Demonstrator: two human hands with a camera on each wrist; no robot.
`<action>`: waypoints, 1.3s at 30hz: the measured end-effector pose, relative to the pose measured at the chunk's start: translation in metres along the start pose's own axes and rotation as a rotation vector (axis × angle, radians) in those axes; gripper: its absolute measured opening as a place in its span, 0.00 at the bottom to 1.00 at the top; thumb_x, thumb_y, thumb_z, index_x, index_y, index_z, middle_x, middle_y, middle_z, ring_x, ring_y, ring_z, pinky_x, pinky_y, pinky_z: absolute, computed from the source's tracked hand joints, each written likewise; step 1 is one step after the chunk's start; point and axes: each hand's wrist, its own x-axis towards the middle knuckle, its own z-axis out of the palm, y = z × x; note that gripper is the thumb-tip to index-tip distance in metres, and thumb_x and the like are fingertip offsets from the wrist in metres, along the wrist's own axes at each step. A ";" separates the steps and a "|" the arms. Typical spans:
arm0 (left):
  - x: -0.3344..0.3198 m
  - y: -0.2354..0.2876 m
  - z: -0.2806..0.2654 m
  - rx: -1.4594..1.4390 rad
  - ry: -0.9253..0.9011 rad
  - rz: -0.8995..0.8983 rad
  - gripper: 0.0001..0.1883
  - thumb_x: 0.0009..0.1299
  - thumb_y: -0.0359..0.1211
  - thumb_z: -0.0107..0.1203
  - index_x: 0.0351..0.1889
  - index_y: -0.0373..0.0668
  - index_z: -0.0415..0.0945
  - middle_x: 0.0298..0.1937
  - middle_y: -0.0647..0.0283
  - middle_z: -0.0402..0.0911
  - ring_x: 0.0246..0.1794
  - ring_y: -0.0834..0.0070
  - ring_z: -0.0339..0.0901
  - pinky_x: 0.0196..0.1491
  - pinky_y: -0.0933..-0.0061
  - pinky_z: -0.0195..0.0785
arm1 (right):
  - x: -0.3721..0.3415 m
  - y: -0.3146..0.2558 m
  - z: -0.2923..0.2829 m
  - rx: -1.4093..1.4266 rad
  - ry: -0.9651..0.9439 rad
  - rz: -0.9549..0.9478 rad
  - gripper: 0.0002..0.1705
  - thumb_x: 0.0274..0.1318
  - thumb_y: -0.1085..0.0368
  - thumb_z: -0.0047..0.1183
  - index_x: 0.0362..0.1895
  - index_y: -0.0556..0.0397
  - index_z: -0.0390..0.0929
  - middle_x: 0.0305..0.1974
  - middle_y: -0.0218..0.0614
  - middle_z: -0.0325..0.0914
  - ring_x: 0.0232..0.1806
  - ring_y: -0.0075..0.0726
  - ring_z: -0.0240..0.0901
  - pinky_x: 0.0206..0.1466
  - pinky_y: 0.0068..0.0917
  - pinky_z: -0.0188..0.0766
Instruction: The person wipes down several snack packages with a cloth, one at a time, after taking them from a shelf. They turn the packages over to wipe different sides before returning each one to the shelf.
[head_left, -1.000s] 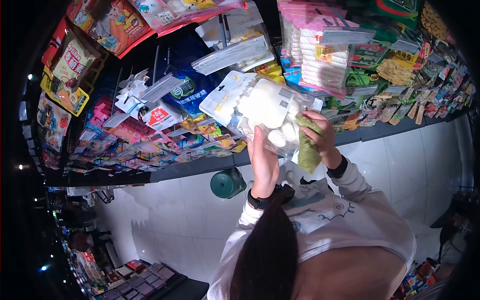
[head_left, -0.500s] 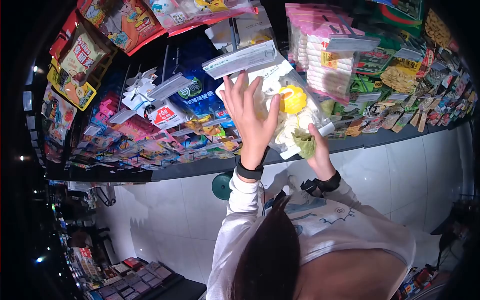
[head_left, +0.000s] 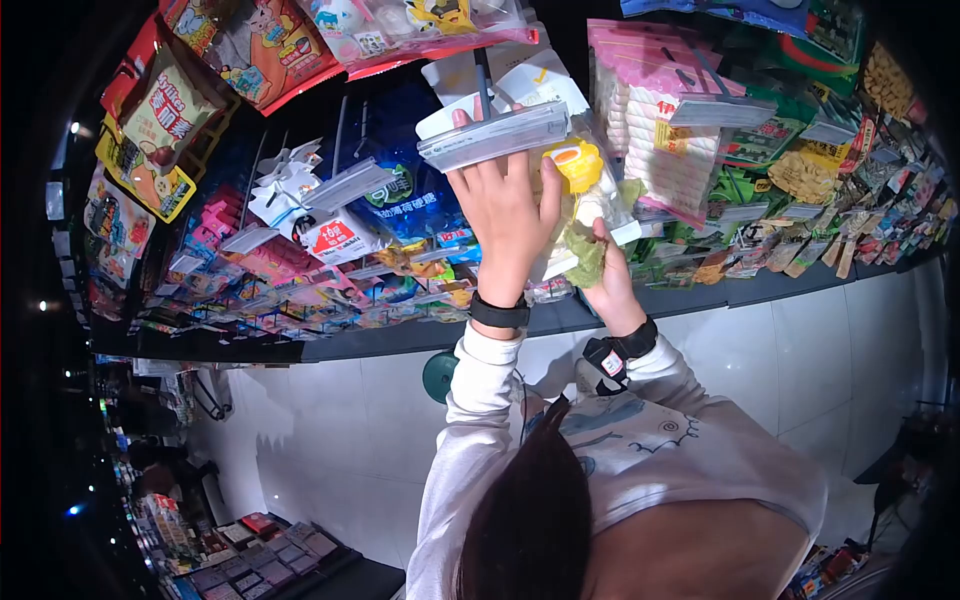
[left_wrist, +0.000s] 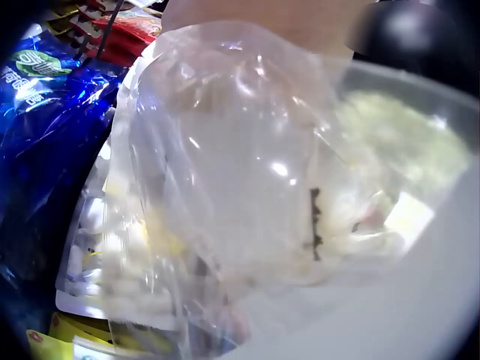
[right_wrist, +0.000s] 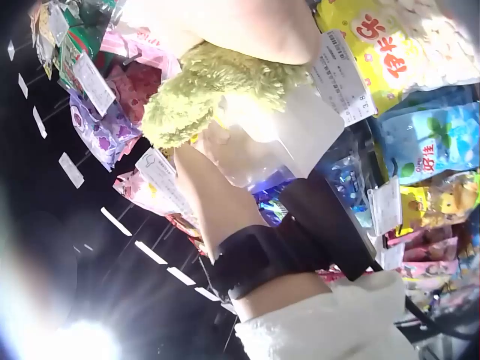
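A clear bag of white pieces [head_left: 600,188] with a yellow flower label [head_left: 575,166] hangs low at a metal hook, its white top partly behind a price strip [head_left: 493,136]. My left hand [head_left: 507,222] lies with spread fingers against the bag's left side, fingertips passing behind the strip. My right hand [head_left: 617,290] grips the lower end together with a fuzzy green thing [head_left: 584,256]. In the right wrist view the fuzzy green thing [right_wrist: 217,88] lies against my right hand [right_wrist: 259,26]. Clear film [left_wrist: 232,142] fills the left wrist view.
Blue candy bags [head_left: 400,205] hang left of the bag, a pink-topped pack [head_left: 655,130] right of it. Red-edged packs [head_left: 430,30] hang above. A dark shelf edge [head_left: 380,338] runs below; a green stool [head_left: 438,376] stands on the tiled floor [head_left: 330,420].
The bag turned from its barcode side to its flower-label side and moved up toward the hook. My left hand went from its lower edge to its upper left; my right hand moved slightly left.
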 end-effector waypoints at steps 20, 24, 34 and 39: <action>0.019 -0.030 0.033 -0.045 -0.089 0.085 0.35 0.62 0.53 0.51 0.64 0.45 0.63 0.66 0.51 0.59 0.70 0.43 0.45 0.63 0.32 0.31 | -0.003 -0.035 0.019 -0.835 0.074 -0.284 0.31 0.48 0.72 0.61 0.57 0.57 0.63 0.49 0.32 0.72 0.49 0.24 0.69 0.52 0.24 0.66; 0.029 -0.036 0.041 0.062 -0.077 0.128 0.36 0.61 0.53 0.53 0.63 0.45 0.63 0.62 0.49 0.63 0.66 0.43 0.52 0.63 0.33 0.35 | -0.006 -0.038 0.019 -0.633 0.057 -0.249 0.31 0.47 0.69 0.63 0.55 0.57 0.64 0.49 0.33 0.72 0.48 0.24 0.69 0.52 0.23 0.66; 0.006 -0.045 0.046 -0.067 -0.174 0.119 0.34 0.59 0.44 0.59 0.61 0.39 0.63 0.60 0.38 0.60 0.63 0.41 0.54 0.61 0.41 0.47 | 0.011 -0.060 0.000 -1.318 -0.029 -0.343 0.27 0.48 0.59 0.63 0.51 0.58 0.70 0.45 0.35 0.76 0.46 0.26 0.71 0.50 0.26 0.66; -0.022 0.006 -0.038 -0.583 -0.692 0.167 0.35 0.59 0.44 0.62 0.61 0.36 0.64 0.61 0.43 0.65 0.65 0.44 0.55 0.67 0.53 0.45 | -0.047 -0.083 0.027 -1.076 -0.170 -0.207 0.29 0.51 0.66 0.59 0.56 0.61 0.66 0.46 0.34 0.75 0.48 0.23 0.69 0.52 0.24 0.66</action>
